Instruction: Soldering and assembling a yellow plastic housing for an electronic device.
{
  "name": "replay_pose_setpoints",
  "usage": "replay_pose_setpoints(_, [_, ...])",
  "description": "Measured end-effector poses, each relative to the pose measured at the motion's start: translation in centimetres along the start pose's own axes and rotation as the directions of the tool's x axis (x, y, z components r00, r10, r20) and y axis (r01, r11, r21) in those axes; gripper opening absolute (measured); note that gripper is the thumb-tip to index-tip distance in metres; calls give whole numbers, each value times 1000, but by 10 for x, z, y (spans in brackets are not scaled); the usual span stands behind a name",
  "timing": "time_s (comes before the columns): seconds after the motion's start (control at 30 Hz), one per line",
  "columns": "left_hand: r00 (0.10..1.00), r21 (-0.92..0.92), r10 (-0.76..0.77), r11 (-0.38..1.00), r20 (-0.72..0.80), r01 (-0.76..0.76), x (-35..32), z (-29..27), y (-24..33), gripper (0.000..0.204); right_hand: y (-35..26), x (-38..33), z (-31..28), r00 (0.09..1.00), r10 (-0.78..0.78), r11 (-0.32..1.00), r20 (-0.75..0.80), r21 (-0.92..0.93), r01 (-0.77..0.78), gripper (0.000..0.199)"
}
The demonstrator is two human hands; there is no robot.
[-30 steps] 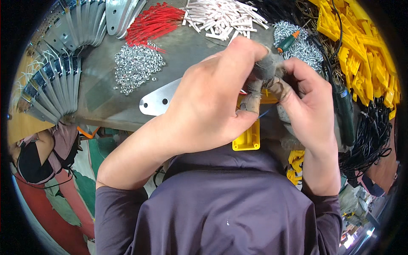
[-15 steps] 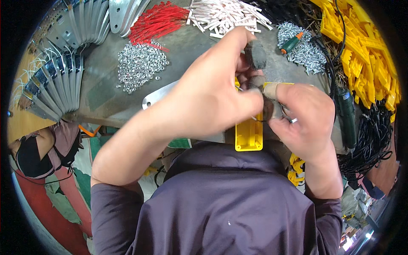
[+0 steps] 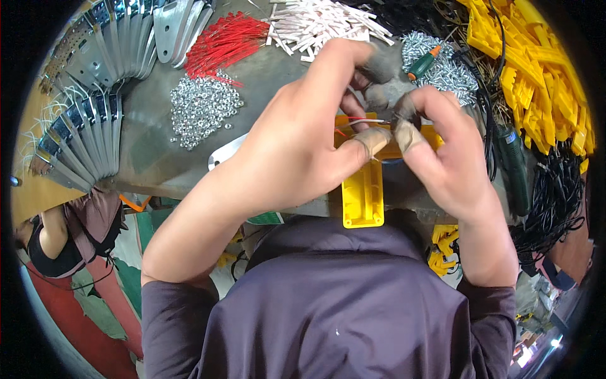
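Note:
Thin red and white wires (image 3: 367,120) stretch between my two hands above a yellow plastic housing. My left hand (image 3: 303,139) is closed round the wires near its thumb, its index finger raised and smeared by motion. Thumb and index finger of my right hand (image 3: 451,158) pinch the wire ends. Worn dark and tan coverings wrap several fingertips. Below the hands the hollow handle of the yellow housing (image 3: 363,202) points toward me; my fingers hide much of its wider far part. A silver metal plate (image 3: 226,151) lies partly under my left forearm.
Silver nuts (image 3: 203,110), red parts with thin leads (image 3: 227,41) and white sleeves (image 3: 325,25) lie in piles. Screws with a green-orange screwdriver (image 3: 424,63) sit at the right. Yellow parts (image 3: 543,82), a dark power screwdriver (image 3: 512,167), black cables and stacked metal blades (image 3: 82,136) flank the bench.
My hands have drawn slightly apart, so the red and white wires now show between them. My right hand has shifted up and its fingers have turned toward the wires.

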State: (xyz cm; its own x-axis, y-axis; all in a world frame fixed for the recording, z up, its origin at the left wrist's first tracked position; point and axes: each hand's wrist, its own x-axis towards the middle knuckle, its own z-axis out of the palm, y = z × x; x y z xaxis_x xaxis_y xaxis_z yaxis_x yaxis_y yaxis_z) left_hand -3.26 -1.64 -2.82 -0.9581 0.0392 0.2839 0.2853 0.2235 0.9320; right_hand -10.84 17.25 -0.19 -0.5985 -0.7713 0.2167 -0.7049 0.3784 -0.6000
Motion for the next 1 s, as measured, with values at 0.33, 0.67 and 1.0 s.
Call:
replay_pose_setpoints(0.33, [981, 27, -189, 982, 52, 188, -1, 1, 8, 39, 10, -14, -12, 962, -271, 935, -25, -244, 257, 36])
replay_pose_setpoints(0.67, [980, -38, -184, 982, 71, 187, 2, -1, -4, 40, 25, -97, -26, 945, 324, 939, -49, 135, -316, 63])
replay_pose_setpoints(1.0, [996, 232, -35, 971, -80, 53, 27, -14, 1, 42, 48, -65, -48, 956, 289, 940, 52, 175, -293, 49])
